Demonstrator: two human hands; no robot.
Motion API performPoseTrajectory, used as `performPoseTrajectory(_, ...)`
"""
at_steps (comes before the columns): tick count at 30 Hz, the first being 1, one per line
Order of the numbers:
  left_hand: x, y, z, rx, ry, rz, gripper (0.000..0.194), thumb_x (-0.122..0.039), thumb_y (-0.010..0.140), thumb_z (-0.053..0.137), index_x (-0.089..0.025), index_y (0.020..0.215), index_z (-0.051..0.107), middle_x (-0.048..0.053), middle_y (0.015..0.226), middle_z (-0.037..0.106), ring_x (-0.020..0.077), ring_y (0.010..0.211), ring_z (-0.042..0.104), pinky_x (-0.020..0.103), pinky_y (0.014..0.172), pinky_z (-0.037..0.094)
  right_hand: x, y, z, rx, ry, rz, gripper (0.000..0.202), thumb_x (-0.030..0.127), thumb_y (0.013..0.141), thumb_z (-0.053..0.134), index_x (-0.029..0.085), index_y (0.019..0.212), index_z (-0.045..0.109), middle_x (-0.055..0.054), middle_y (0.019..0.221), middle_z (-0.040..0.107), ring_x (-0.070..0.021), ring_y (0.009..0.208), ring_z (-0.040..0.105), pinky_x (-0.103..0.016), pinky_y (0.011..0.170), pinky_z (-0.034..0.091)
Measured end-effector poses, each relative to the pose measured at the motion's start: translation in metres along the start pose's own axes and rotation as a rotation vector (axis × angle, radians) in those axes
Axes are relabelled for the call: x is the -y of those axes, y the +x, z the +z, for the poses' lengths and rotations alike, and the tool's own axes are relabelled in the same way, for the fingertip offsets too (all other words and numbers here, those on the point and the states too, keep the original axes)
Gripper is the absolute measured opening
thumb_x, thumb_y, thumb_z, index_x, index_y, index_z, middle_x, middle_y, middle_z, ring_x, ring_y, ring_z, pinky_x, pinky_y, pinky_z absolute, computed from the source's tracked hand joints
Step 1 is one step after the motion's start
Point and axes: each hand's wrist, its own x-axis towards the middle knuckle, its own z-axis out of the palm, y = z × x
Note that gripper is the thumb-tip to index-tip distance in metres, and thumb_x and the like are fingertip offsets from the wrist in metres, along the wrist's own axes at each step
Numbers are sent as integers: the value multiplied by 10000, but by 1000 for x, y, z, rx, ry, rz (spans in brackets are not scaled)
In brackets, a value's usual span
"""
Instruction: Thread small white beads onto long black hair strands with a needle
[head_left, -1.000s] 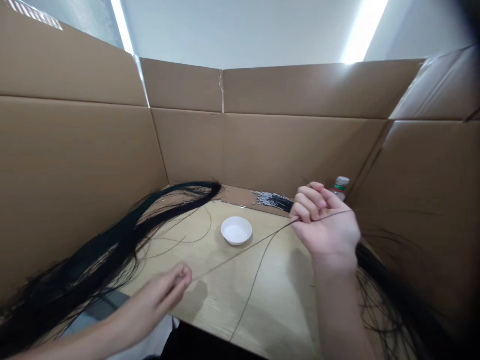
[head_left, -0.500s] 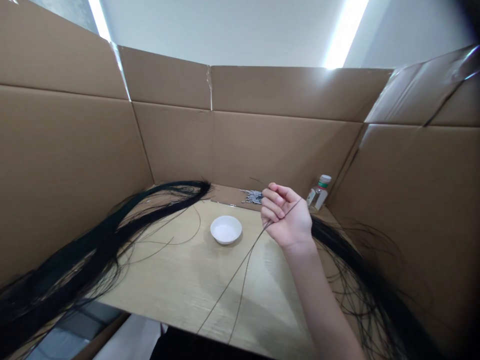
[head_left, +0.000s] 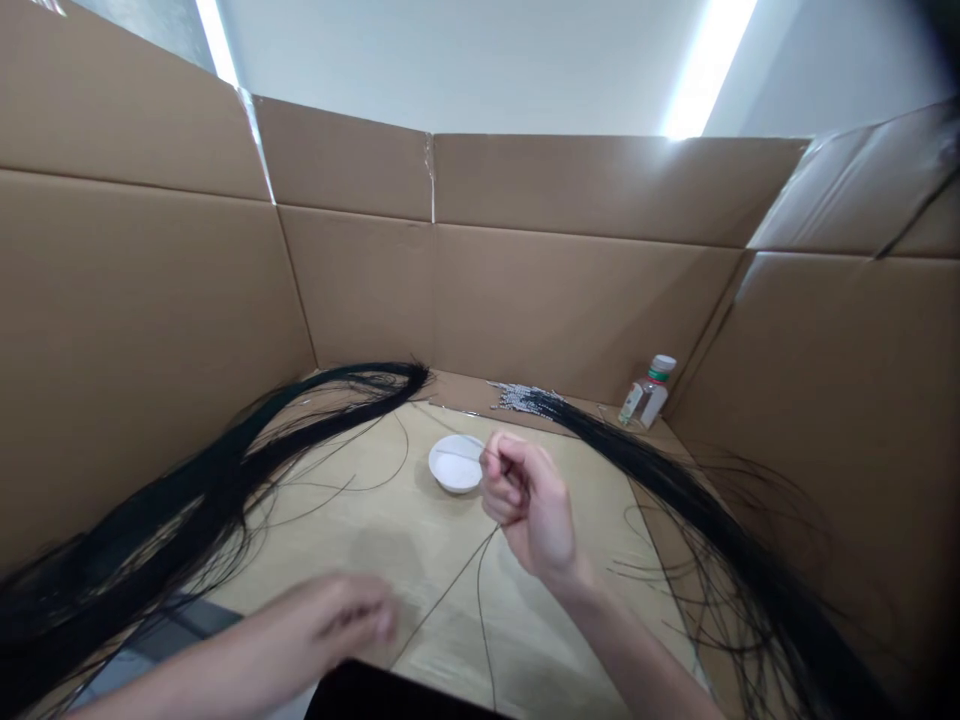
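Note:
My right hand [head_left: 529,500] is closed in a pinch on a thin dark cord [head_left: 447,593]. Two lengths of the cord hang below the fist toward the table's front edge. From the fingertips a short end points left across the small white bowl [head_left: 450,480], and the hand partly covers the bowl's right rim. My left hand [head_left: 341,620] is low at the left, over the front of the table. Motion smears its curled fingers, so whether they hold anything is unclear.
A long bundle of dark cords [head_left: 214,490] lies at the left. At the right is another bundle [head_left: 675,490] with silvery beaded ends [head_left: 521,398]. A clear bottle [head_left: 646,402] with a white cap stands at the back right. Cardboard walls [head_left: 585,310] surround the table.
My right hand has come down, left and nearer with the cord, uncovering the beaded ends. My left hand has come into view at the lower left.

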Motion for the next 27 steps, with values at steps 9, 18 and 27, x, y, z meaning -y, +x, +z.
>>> performPoseTrajectory(9,-69,61,13,-518,-537,427,225,-462,974,641,-302,1049,780,5,1032,756,143,906,669,208,834,520,-24,-25,-8,-102,-54,-72,350,401,895,627,183,638,531,94,505,284,-58,443,146,-211,417,118)
performPoseTrajectory(18,-72,78,14,-463,-625,436,165,-345,926,729,-228,819,775,-5,838,712,127,827,640,197,794,512,-35,-28,-20,-211,-441,-421,372,340,1019,486,183,695,580,52,544,421,-87,485,339,-225,475,289)
performPoseTrajectory(27,-70,95,1,-348,-429,401,234,-365,927,711,-199,774,772,19,770,703,164,771,607,275,734,468,-9,-28,-29,-69,-1043,-719,88,145,950,647,208,937,707,10,790,748,-132,681,696,-236,649,542)
